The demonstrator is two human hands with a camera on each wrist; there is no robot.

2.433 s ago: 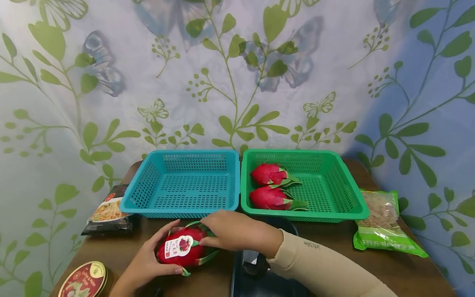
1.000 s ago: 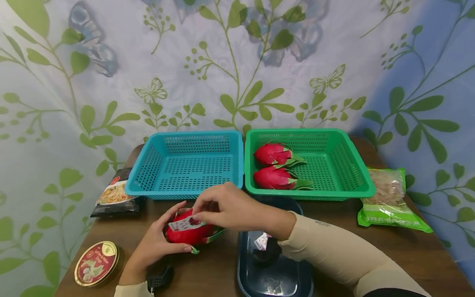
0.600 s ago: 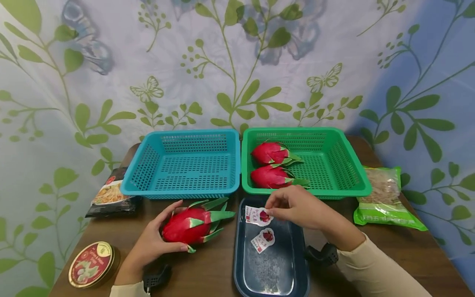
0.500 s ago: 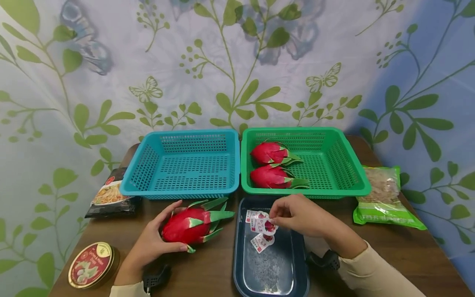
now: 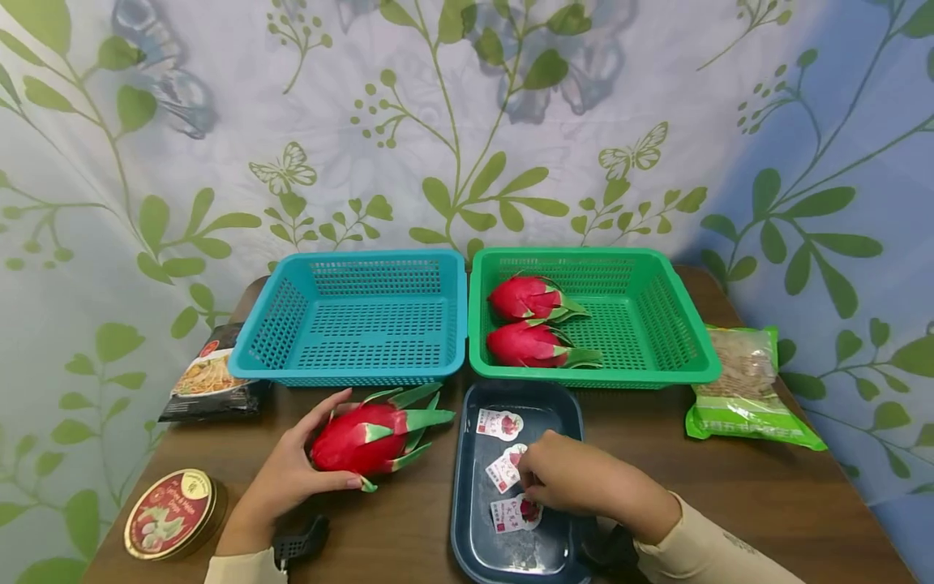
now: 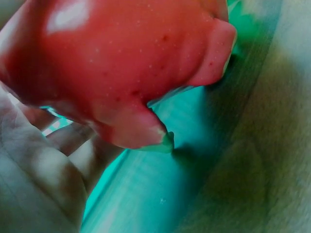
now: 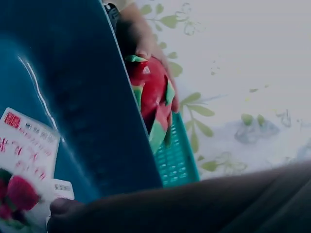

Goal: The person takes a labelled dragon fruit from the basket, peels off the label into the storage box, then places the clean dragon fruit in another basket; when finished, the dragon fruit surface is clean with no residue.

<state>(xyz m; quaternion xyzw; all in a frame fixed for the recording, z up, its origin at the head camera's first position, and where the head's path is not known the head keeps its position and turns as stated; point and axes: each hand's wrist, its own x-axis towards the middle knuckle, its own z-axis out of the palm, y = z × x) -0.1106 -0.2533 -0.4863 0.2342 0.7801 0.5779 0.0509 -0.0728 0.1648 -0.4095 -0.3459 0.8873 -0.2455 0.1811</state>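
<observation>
My left hand [image 5: 288, 470] grips a red dragon fruit [image 5: 361, 438] with green leaf tips, thumb along its near side; the left wrist view shows the fruit [image 6: 121, 63] close up against the palm. Over the dark blue tray [image 5: 467, 535], my right hand [image 5: 584, 478] has curled fingers, its fingertips at the right end of the lowest fruit sticker [image 5: 507, 515]. Two similar stickers lie above it in the tray: an upper sticker [image 5: 499, 423] and a middle sticker [image 5: 503, 469], partly covered by the hand. A fingertip meets a sticker edge in the right wrist view.
Behind stand a blue basket [image 5: 244, 369] and a green basket [image 5: 700, 369] holding two dragon fruits [image 5: 521, 345]. A black noodle packet [image 5: 212, 381] and a round tin [image 5: 169, 515] lie left. A green-edged bag [image 5: 751, 397] lies right.
My right hand has taken a sticker off the dragon fruit, carried it right to the tray and down toward its near part. The left hand keeps its hold on the fruit.
</observation>
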